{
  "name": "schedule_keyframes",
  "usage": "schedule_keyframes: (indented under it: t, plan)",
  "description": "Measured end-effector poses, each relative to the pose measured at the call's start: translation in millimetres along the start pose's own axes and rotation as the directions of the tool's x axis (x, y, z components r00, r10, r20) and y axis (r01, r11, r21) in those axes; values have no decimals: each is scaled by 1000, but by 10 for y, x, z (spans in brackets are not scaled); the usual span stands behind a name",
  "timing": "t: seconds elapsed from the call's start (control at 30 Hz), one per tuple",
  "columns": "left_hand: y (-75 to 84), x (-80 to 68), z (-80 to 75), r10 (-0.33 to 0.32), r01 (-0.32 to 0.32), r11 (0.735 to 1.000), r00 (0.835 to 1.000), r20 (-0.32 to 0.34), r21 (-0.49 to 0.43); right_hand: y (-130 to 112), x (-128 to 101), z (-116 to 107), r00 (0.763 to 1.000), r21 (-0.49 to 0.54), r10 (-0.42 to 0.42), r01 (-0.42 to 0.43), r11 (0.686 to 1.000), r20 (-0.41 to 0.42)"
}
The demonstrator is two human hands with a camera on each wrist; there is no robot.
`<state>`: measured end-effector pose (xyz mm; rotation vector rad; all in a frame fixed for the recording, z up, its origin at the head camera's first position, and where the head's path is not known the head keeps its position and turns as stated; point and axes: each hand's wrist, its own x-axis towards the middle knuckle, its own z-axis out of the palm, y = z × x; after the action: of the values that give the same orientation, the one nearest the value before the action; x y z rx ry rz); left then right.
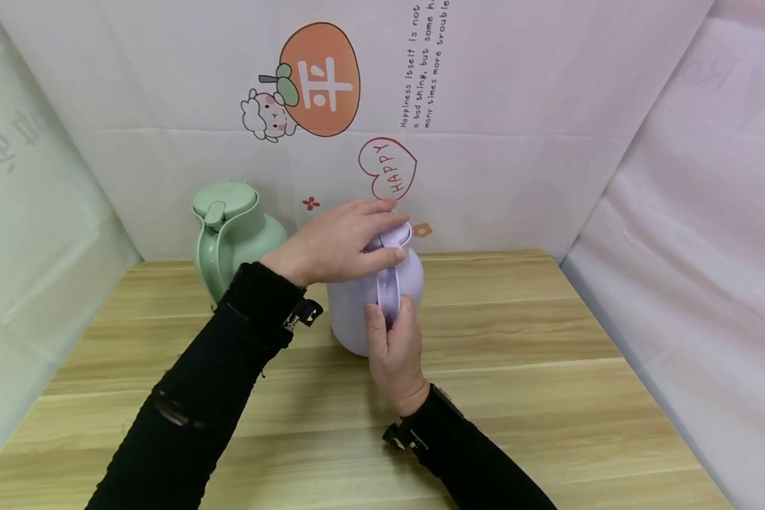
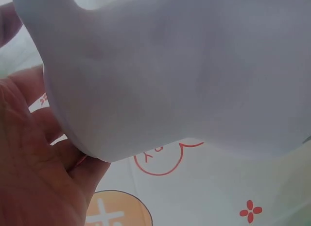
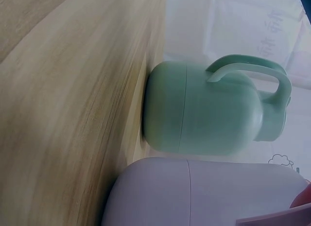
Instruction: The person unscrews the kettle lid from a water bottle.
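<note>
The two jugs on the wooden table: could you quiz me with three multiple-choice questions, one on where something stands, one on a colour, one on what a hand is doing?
1. Where does the green jug stand relative to the lilac jug?
A. Behind it and to the left, near the back wall
B. In front of it, at the near table edge
C. Stacked on top of it

2. What colour are the person's sleeves?
A. White
B. Black
C. Red

3. What is the right hand doing?
A. Lying flat on the table
B. Gripping the lilac jug's handle
C. Holding the green jug

Answers:
1 A, the head view shows it farther back and left, by the wall.
2 B, both forearms are covered in black.
3 B, its fingers curl round the handle while the left hand grips the lid.
</note>
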<state>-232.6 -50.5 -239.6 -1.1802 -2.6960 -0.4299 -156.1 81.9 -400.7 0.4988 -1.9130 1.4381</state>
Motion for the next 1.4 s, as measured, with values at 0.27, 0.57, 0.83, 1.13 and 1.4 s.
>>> schedule_keyframes:
  t: [0.27,0.57,0.83,1.13,1.4]
  plan:
    - [-16,13,-42,19,-19,1000,999,46,11,-16,6,-2,1000,-9,8,-8,1000,-5]
    - [-37,-1,-35,26,-27,999,999,46,20,-16,9,14,1000,8,-1,1,1000,0]
    - [-16,-11,-29,29,-30,999,999,39,37,-15,-1,28,1000,5,16,-16,1000,-22]
    - [21,3,-14,9,-12,998,999,48,60,-27,2,22,1000,11,12,-12,1000,-15]
    - [57,16,-11,-24,21,997,999,32,78,-32,7,9,1000,-3,21,-21,1000,-15]
